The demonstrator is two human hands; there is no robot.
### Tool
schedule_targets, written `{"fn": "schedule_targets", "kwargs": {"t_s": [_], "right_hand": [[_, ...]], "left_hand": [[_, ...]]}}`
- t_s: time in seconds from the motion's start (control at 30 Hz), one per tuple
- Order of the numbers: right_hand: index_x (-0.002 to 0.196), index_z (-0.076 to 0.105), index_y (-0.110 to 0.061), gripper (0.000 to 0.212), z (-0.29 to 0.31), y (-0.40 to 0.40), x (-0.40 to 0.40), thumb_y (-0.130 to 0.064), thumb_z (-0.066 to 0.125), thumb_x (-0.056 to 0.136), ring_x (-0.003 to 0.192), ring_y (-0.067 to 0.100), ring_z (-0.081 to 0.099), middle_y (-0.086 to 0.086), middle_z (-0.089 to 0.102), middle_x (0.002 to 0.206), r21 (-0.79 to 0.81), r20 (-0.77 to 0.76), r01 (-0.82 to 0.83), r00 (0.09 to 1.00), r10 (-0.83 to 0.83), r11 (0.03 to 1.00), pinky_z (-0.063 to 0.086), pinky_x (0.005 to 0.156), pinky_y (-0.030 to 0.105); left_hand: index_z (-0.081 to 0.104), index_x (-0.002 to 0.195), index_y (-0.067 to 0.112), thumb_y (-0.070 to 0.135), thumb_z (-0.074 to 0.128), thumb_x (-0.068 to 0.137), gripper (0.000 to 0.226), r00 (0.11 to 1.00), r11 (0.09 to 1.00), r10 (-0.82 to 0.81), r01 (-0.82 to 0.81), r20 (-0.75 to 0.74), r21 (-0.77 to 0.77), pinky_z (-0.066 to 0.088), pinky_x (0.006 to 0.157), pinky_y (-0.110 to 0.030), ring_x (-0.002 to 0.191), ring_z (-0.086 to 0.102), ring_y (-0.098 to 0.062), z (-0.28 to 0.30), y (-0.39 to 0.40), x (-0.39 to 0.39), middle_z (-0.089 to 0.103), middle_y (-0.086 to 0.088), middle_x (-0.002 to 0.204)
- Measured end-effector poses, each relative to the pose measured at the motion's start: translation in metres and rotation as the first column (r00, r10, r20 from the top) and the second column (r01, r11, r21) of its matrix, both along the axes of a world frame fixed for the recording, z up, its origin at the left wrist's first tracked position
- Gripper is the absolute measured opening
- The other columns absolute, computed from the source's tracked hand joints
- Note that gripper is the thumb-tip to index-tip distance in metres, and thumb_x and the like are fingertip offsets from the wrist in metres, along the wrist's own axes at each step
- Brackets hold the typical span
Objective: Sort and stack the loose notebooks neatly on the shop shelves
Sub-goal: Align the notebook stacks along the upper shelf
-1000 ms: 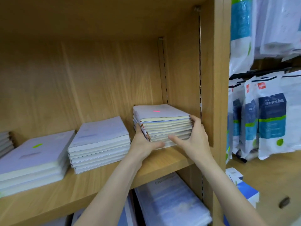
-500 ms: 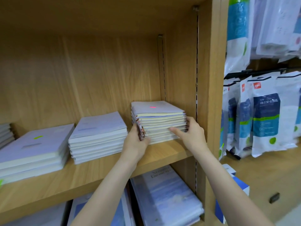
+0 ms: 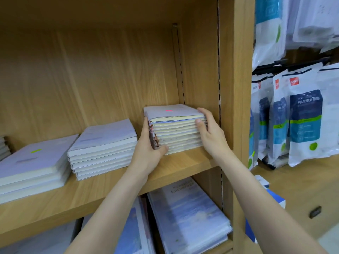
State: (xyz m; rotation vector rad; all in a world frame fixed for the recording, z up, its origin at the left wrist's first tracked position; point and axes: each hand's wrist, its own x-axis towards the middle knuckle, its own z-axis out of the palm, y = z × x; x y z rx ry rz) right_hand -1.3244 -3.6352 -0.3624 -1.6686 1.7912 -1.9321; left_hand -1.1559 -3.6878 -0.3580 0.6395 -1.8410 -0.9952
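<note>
A stack of several pale notebooks (image 3: 176, 132) with a pink sticker on top stands at the right end of the wooden shelf (image 3: 183, 165), close to the side panel. My left hand (image 3: 149, 147) grips its left front corner, thumb under the lower edge. My right hand (image 3: 209, 129) holds the right side, fingers round the top corner and thumb on the page edges. Two more notebook stacks lie to the left: a middle stack (image 3: 104, 147) and a wider stack (image 3: 31, 167) with a green sticker.
The shelf's right side panel (image 3: 236, 88) stands just beyond the stack. Blue-covered books (image 3: 187, 215) lie on the shelf below. White and blue packets (image 3: 300, 114) hang on the rack to the right. Another stack's edge (image 3: 3, 147) shows at far left.
The stack has been pushed further back and right toward the side panel. My right hand has risen to its top right corner; my left hand stays on the left front corner.
</note>
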Motion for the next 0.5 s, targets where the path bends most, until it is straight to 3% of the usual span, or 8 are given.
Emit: {"fn": "schedule_targets", "kwargs": {"t_s": [0.17, 0.3, 0.5], "right_hand": [[0.142, 0.032, -0.020, 0.041, -0.0006, -0.0032, 0.0007, -0.027, 0.035, 0.102, 0.110, 0.009, 0.047, -0.005, 0.049, 0.123, -0.016, -0.016, 0.027, 0.999, -0.027, 1.000, 0.037, 0.087, 0.020], [0.144, 0.029, -0.015, 0.045, -0.0033, -0.0044, 0.0010, -0.026, 0.037, 0.101, 0.121, 0.017, 0.046, 0.004, 0.047, 0.134, -0.041, -0.032, 0.062, 0.997, -0.064, 0.997, 0.038, 0.101, 0.034], [0.147, 0.018, -0.015, 0.049, -0.0011, -0.0083, 0.0018, -0.028, 0.033, 0.102, 0.127, 0.017, 0.038, 0.007, 0.031, 0.146, 0.013, -0.043, 0.077, 0.996, -0.076, 0.997, 0.030, 0.094, 0.022]], "left_hand": [[0.014, 0.149, 0.030, -0.011, 0.059, 0.082, 0.090, 1.000, 0.999, 0.001, -0.001, 0.000, -0.037, 0.037, 0.105, -0.025, 0.114, 0.050, 0.005, -0.0019, 0.0013, 0.0026, 0.054, 0.023, 0.123], [0.025, 0.145, 0.028, -0.012, 0.056, 0.083, 0.080, 1.000, 0.999, -0.006, 0.005, -0.004, -0.042, 0.039, 0.092, -0.009, 0.102, 0.051, 0.019, -0.0038, 0.0053, 0.0040, 0.052, 0.033, 0.111], [0.013, 0.149, 0.029, -0.005, 0.062, 0.082, 0.090, 0.995, 0.996, 0.027, -0.018, 0.095, -0.092, 0.035, 0.104, -0.022, 0.117, 0.049, 0.003, -0.0039, 0.0020, 0.0026, 0.052, 0.021, 0.127]]}}
